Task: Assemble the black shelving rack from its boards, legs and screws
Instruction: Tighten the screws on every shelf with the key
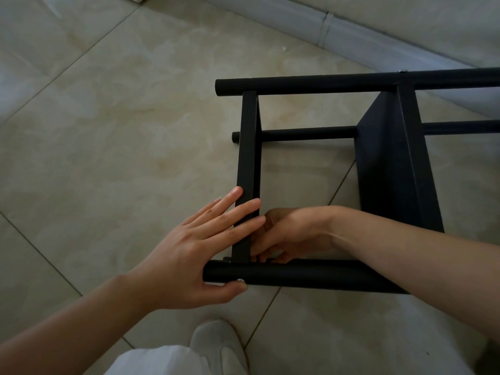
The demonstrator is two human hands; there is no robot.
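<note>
The black rack [392, 163] lies on its side on the tiled floor, with round legs running left to right. Its end board [247, 147] stands edge-up between the far leg [311, 83] and the near leg [297, 274]. My left hand [189, 253] lies with straight fingers across the end board's lower part, thumb under the near leg beside a silver screw head [240, 280]. My right hand [292, 234] reaches inside the frame at the joint of board and near leg, fingers curled downward; what they hold is hidden. A second board [389, 169] stands further right.
A pale skirting board [324, 25] runs diagonally along the wall at the top right. My white-trousered knee [151, 361] and a light slipper [216, 345] are at the bottom edge, just below the near leg. Open tiled floor spreads to the left.
</note>
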